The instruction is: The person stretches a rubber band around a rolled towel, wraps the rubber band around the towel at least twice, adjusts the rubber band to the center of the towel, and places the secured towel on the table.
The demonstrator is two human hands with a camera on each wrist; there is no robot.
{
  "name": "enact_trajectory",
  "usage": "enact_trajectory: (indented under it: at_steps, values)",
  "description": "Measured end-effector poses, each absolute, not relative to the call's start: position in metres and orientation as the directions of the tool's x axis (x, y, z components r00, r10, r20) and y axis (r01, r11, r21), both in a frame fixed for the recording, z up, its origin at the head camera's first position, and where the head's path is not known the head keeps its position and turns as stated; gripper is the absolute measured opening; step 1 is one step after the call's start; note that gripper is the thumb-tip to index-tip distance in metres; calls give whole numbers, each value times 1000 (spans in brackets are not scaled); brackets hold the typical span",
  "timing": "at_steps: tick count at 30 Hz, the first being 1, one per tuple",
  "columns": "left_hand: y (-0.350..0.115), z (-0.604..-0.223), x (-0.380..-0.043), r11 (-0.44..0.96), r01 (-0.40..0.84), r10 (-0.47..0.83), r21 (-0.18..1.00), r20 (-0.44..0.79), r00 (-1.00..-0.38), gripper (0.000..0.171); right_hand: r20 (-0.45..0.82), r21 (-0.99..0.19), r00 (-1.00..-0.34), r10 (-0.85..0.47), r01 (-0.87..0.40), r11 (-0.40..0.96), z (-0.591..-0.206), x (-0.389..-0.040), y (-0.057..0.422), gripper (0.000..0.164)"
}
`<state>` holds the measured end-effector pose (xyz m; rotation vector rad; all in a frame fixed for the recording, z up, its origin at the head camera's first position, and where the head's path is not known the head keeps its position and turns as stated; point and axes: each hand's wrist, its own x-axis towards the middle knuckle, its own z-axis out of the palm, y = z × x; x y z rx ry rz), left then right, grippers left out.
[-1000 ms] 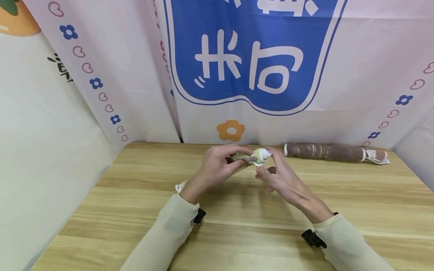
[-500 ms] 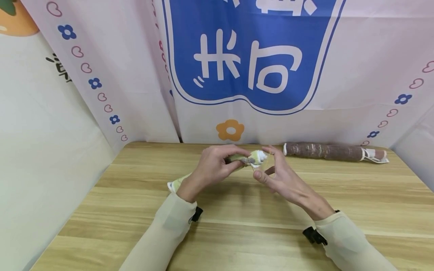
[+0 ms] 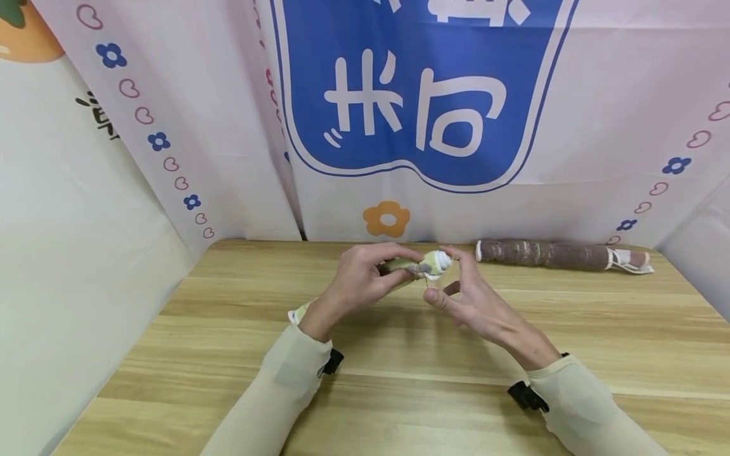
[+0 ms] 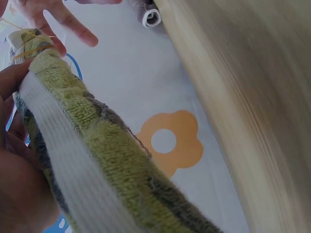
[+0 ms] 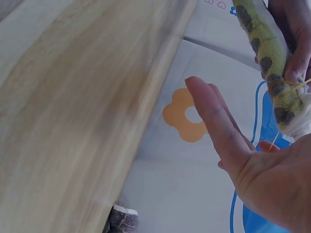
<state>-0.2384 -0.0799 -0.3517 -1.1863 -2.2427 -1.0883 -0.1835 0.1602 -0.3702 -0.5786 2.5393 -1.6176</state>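
Note:
A long rolled towel, yellow-green with white and grey parts, is held up over the table. My left hand grips it close to its far end, where a white spiral tip faces right. The towel's other end pokes out beside my left wrist. A thin yellowish rubber band circles the roll near the tip and stretches away from it. My right hand is just right of the tip, thumb and fingers spread apart, holding the stretched band. The band's exact path over the fingers is hard to see.
A brown rolled towel lies along the back right edge of the wooden table. Behind the table hangs a white cloth with a blue printed sign and an orange flower.
My right thumb and fingers have spread and drawn slightly off the towel tip, stretching the band. My left hand keeps its grip and has shifted only slightly.

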Motion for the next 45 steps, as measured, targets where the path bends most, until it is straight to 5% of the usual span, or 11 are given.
enact_trajectory:
  at_steps: [7,23,45]
  values:
    - [-77,-354,-238,380,852,574,361,630,-523,20,137,-883,-928,-345,-273,383,-371,-185,161,103]
    - [-62,-355,-223,496,868,725,-6,553,-411,39,160,-605,-931,-328,-355,712,-370,-189,164,96]
    - [-62,-364,-227,442,897,762,-7,530,-372,36,162,-516,-915,-370,-398,759,-367,-187,165,93]
